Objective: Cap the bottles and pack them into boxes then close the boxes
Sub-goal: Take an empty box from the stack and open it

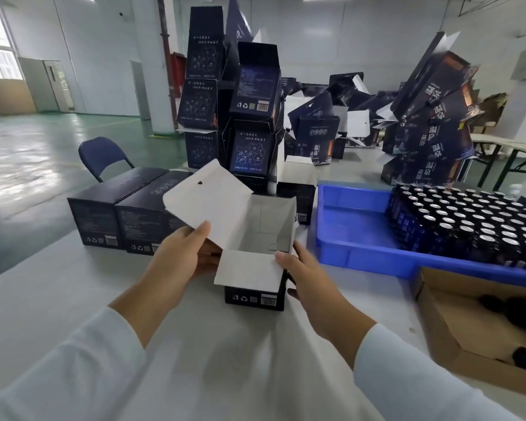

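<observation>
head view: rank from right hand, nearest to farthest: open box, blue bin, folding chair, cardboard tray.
1. Open box: gripped by the right hand.
2. Blue bin and cardboard tray, both on its right: too close to call.
3. Folding chair: far left, beyond the table.

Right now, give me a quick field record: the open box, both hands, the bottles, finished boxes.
open box: upright on the white table, flaps up, looks empty inside
left hand: grips the box's left side, thumb on the big lid flap
right hand: holds the box's right side
bottles: standing packed in the blue tray, right of the box
closed boxes: side by side, left of the open box
</observation>
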